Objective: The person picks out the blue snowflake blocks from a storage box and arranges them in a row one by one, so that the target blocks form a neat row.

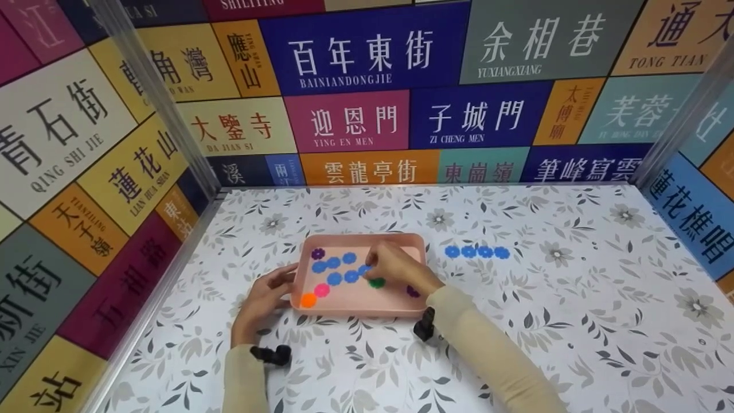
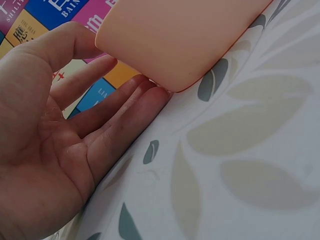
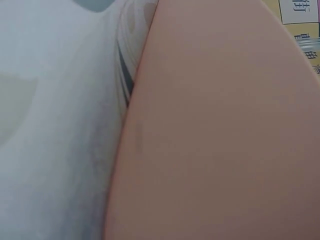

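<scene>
A pink tray (image 1: 355,310) holds small flower-shaped plastic pieces. My right hand (image 1: 395,267) reaches over its right side, with thumb and fingertips pinching a blue flower-shaped piece (image 1: 364,269). Part of that piece is hidden by the fingers. Close below them lies a green piece (image 1: 377,283). To the left are more blue pieces (image 1: 334,279). My left hand (image 1: 266,295) touches the tray's left wall with loosely extended fingers; in the left wrist view its fingertips meet the tray's corner (image 2: 165,50). The right wrist view shows only the tray's outer wall (image 3: 210,130) and the tabletop.
Inside the tray also lie an orange piece (image 1: 308,300), a pink piece (image 1: 322,290) and purple pieces (image 1: 317,253). Right of the tray, a row of blue pieces (image 1: 477,252) lies on the leaf-patterned table (image 1: 573,321). Panels with colourful signs (image 1: 367,51) stand behind and beside the table.
</scene>
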Demonstrator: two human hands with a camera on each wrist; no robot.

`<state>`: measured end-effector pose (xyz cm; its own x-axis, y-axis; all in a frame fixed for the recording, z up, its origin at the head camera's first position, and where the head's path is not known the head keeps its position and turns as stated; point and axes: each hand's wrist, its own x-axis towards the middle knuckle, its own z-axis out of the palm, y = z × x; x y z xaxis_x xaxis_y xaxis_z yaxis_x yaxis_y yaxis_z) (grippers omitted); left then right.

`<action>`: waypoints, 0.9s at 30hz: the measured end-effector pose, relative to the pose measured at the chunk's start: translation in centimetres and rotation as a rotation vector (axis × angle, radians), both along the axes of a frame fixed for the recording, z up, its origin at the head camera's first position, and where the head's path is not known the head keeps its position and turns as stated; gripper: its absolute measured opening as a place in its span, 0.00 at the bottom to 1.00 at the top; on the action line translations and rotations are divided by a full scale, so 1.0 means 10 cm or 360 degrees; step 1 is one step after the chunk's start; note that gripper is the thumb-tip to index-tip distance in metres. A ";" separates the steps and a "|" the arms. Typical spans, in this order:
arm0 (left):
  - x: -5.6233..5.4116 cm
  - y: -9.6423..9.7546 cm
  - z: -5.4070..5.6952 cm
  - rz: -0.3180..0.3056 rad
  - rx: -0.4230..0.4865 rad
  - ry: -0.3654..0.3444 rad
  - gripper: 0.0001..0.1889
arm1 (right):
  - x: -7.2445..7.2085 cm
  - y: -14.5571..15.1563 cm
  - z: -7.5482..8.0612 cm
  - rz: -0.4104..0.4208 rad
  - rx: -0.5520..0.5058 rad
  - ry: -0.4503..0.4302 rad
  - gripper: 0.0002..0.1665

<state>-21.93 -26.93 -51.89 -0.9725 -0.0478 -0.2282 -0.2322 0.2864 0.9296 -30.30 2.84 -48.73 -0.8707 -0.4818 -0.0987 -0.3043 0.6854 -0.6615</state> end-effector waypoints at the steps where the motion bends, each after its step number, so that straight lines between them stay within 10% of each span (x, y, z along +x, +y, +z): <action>1: 0.00 0.00 0.00 -0.0002 -0.0001 0.0002 0.26 | 0.00 0.00 0.00 -0.0003 0.0000 0.0010 0.15; 13: -0.01 0.02 0.01 -0.0049 0.0019 -0.0008 0.26 | 0.00 0.09 0.05 -0.0090 0.0003 0.0027 0.19; 27: 0.00 -0.01 -0.01 0.0004 0.0029 0.0018 0.27 | 0.05 0.38 0.32 -0.0065 0.0092 0.0466 0.18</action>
